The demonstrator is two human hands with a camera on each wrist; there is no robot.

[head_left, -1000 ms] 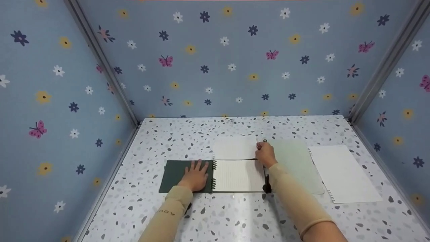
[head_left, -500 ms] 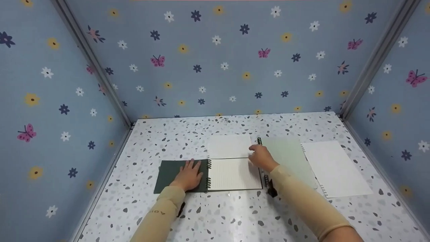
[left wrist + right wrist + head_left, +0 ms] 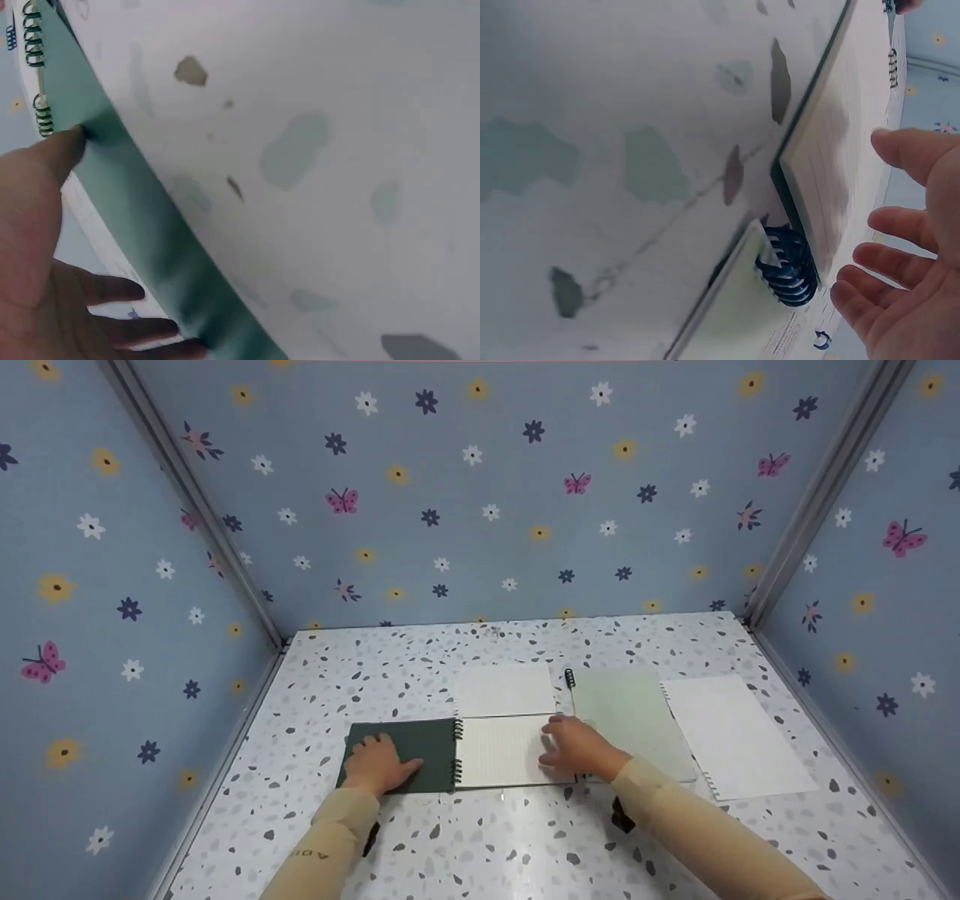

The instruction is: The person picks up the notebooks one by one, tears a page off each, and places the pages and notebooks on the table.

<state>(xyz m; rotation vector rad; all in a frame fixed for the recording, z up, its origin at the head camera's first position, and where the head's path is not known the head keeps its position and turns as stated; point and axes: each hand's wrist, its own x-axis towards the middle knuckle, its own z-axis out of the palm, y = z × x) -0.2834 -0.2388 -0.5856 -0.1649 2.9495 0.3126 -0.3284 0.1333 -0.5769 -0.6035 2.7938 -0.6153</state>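
A spiral notebook lies unfolded on the table, its dark green cover [image 3: 431, 750] to the left and a lined page [image 3: 495, 750] to the right of the rings. My left hand [image 3: 375, 765] is on that cover, fingers spread; in the left wrist view the thumb tip touches the green cover [image 3: 124, 165] near its rings. Over the right part of the lined page is my right hand [image 3: 577, 746], holding nothing, its fingers [image 3: 904, 225] apart and loosely bent. Beside it lies a pale green spiral notebook [image 3: 630, 720], whose dark rings [image 3: 791, 277] show close to the first notebook's corner.
Behind the lined page lies a white sheet [image 3: 502, 688] with a ragged left edge. At the right is another torn-edged white sheet [image 3: 735, 735]. Blue patterned walls [image 3: 465, 510] enclose the speckled table [image 3: 495, 847] at the back and sides.
My left hand has slid left, away from the rings toward the cover's outer edge. The right hand has come down from the small white sheet's right edge to the lined page.
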